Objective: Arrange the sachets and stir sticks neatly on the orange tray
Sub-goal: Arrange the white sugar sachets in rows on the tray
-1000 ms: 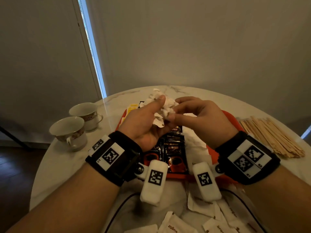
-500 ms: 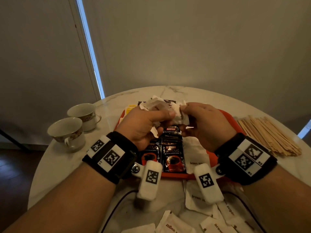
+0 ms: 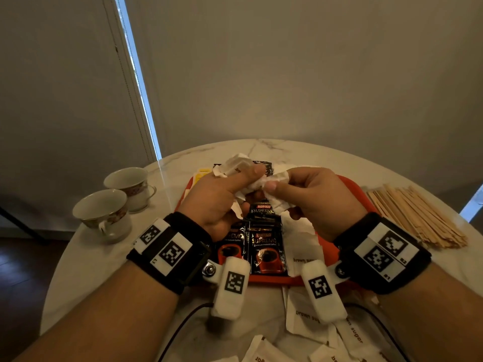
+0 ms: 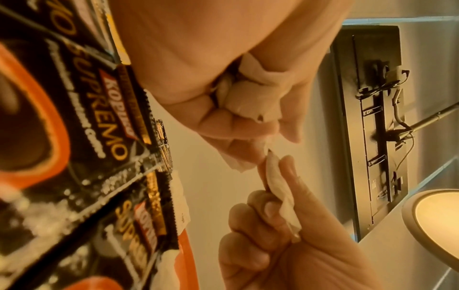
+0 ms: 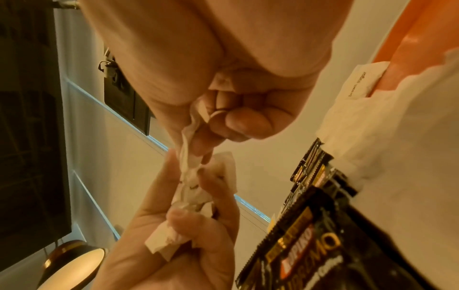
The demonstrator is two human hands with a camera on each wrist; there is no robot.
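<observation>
Both hands hover close together over the orange tray (image 3: 350,186). My left hand (image 3: 245,184) grips a crumpled bunch of white sachets (image 3: 236,163), which shows in its curled fingers in the left wrist view (image 4: 248,98). My right hand (image 3: 282,184) pinches one white sachet (image 3: 277,177) between thumb and fingers, right against that bunch (image 5: 193,196). Black coffee sachets (image 3: 265,246) lie in a row on the tray below the hands, with a brown sugar sachet (image 3: 300,244) beside them. Wooden stir sticks (image 3: 418,215) lie in a heap on the table, right of the tray.
Two teacups (image 3: 104,212) (image 3: 128,184) stand at the left of the round marble table. Several loose brown sugar sachets (image 3: 303,314) lie at the table's near edge under my wrists. A yellow sachet (image 3: 202,172) peeks out at the tray's far left corner.
My right hand's fingers have curled in and now pinch a sachet at the left hand's bunch. Both hands have stayed over the tray.
</observation>
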